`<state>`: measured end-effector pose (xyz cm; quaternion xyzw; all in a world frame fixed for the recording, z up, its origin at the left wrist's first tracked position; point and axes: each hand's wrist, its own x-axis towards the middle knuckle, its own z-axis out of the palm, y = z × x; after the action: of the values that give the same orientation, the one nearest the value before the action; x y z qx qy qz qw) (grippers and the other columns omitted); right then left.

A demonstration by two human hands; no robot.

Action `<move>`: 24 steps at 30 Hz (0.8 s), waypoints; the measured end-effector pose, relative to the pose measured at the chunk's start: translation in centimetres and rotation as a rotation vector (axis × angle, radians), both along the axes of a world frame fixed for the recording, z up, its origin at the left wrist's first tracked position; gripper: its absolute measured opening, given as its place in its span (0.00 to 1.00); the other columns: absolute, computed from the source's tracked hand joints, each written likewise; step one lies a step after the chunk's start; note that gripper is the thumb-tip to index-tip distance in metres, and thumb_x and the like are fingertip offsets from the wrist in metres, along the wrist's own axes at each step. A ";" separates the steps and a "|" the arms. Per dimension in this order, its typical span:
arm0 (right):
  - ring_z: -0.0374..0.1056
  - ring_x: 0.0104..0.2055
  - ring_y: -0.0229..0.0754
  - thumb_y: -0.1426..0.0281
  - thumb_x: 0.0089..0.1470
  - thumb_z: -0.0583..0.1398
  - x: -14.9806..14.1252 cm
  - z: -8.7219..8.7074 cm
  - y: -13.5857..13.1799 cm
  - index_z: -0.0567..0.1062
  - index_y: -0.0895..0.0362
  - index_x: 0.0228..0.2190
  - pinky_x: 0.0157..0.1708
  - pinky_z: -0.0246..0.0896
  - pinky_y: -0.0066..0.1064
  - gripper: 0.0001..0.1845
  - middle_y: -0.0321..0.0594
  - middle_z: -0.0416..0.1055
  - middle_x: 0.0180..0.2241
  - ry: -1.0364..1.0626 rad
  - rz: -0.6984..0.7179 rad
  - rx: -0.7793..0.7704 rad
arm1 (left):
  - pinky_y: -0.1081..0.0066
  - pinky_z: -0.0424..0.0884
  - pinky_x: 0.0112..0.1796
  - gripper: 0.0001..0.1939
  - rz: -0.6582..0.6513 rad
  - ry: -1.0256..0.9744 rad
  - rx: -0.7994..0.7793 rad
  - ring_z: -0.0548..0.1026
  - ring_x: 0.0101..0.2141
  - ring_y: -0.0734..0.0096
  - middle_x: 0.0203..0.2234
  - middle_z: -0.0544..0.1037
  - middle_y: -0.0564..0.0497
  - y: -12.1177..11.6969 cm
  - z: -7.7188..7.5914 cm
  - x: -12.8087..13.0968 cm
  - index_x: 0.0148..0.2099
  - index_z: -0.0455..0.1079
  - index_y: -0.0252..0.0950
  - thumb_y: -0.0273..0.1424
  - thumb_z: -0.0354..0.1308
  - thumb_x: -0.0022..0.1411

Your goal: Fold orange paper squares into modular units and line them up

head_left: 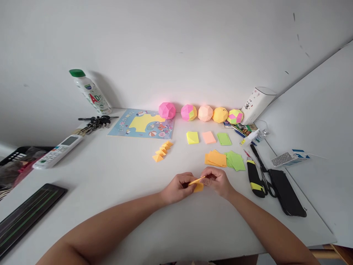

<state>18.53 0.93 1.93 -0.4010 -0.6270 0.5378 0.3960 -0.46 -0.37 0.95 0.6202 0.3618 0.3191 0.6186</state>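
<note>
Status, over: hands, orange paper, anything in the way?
Left hand and right hand both pinching orange paper. Paper appears partly folded. Nothing seen blocking the hands; loose orange sheets just beyond.

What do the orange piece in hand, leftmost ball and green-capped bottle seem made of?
Orange piece: likely matte paper, thin and folded. Leftmost ball: probably matte paper, faceted with crisp edges. Bottle: perhaps smooth plastic, with a rounded, printed body.
</note>
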 end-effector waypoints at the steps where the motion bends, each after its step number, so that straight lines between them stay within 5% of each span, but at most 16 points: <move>1: 0.62 0.25 0.36 0.64 0.43 0.66 0.0 0.0 0.0 0.73 0.57 0.22 0.24 0.58 0.28 0.10 0.35 0.66 0.23 0.005 -0.002 -0.002 | 0.77 0.57 0.23 0.10 -0.002 0.000 0.003 0.60 0.23 0.79 0.26 0.64 0.52 0.0 0.0 0.0 0.36 0.74 0.33 0.31 0.55 0.55; 24: 0.59 0.23 0.34 0.67 0.43 0.66 0.1 0.0 0.0 0.71 0.57 0.23 0.22 0.58 0.27 0.09 0.34 0.64 0.23 0.096 0.010 -0.083 | 0.76 0.58 0.23 0.10 0.006 -0.027 -0.015 0.61 0.23 0.79 0.26 0.64 0.52 0.0 -0.1 -0.1 0.35 0.74 0.32 0.31 0.55 0.55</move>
<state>18.59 0.97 1.89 -0.3878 -0.5863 0.5840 0.4060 -0.60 -0.40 0.89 0.6102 0.3574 0.3265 0.6271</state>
